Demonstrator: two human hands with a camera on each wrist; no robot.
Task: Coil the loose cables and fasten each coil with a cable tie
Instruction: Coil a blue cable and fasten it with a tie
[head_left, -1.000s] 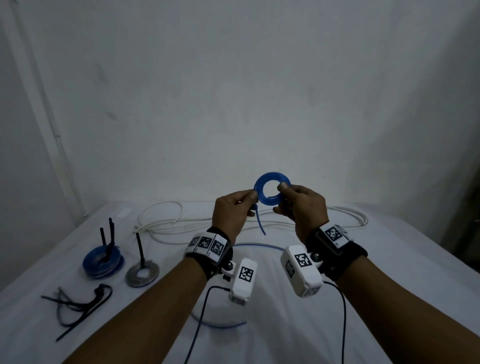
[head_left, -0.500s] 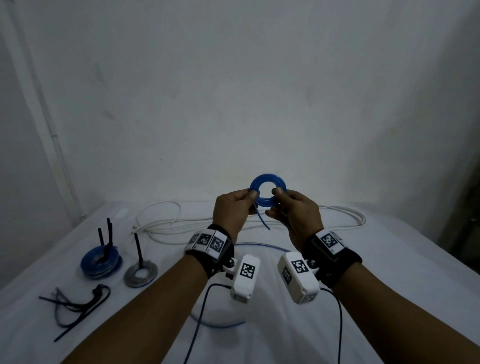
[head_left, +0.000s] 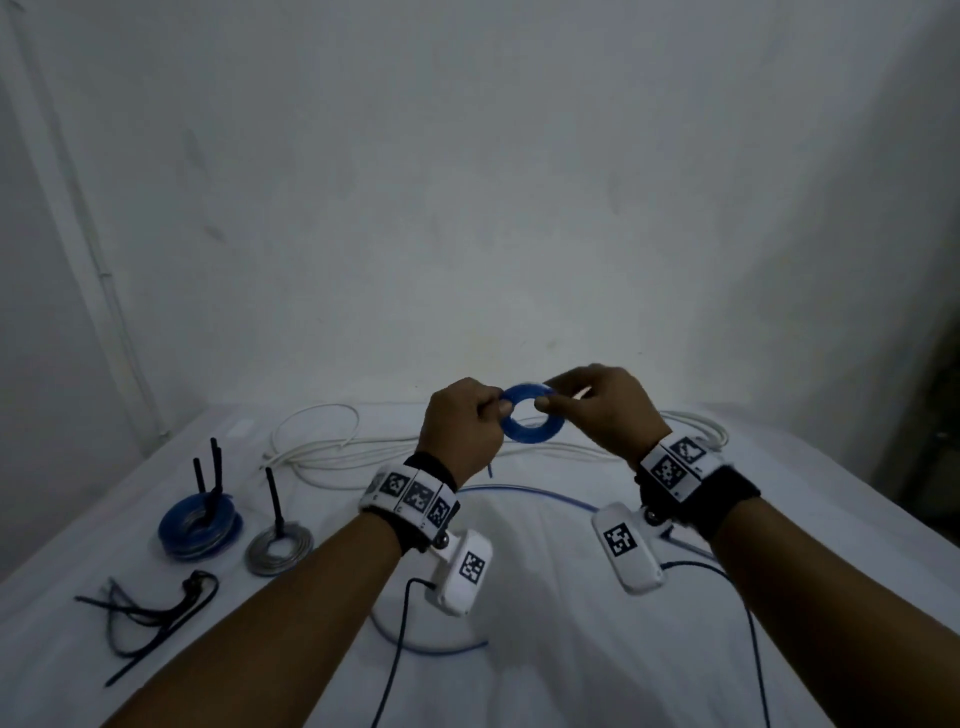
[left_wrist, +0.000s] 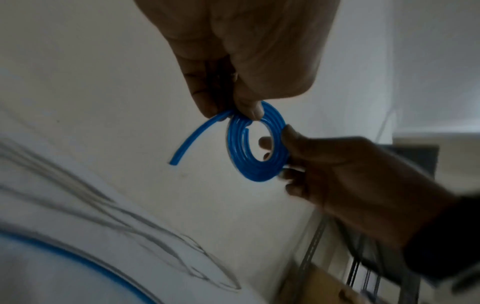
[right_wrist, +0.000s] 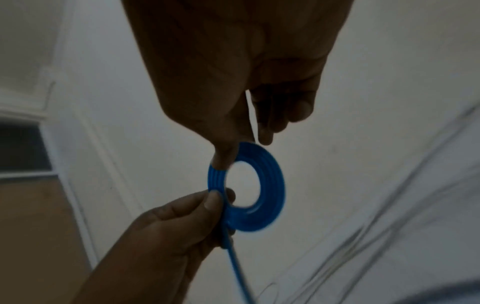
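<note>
Both hands up mid-frame in head view, well above the table (head_left: 779, 519). L hand (head_left: 460, 428) pinches left rim of the blue cable coil (head_left: 532, 422), thumb + forefinger; R hand (head_left: 605, 410) pinches the right/upper rim, other fingers loosely curled. Coil is a flat ring, centre hole open. Loose blue tail (left_wrist: 197, 135) exits at the L pinch and hangs down toward the sheet. White cable (head_left: 322, 452) sprawls along the table's far edge, behind the hands. Lower left: tied blue coil (head_left: 200, 525), tied grey coil (head_left: 278, 548), spare black cable ties (head_left: 150, 613) near the left edge. Bare sheet at lower right.
</note>
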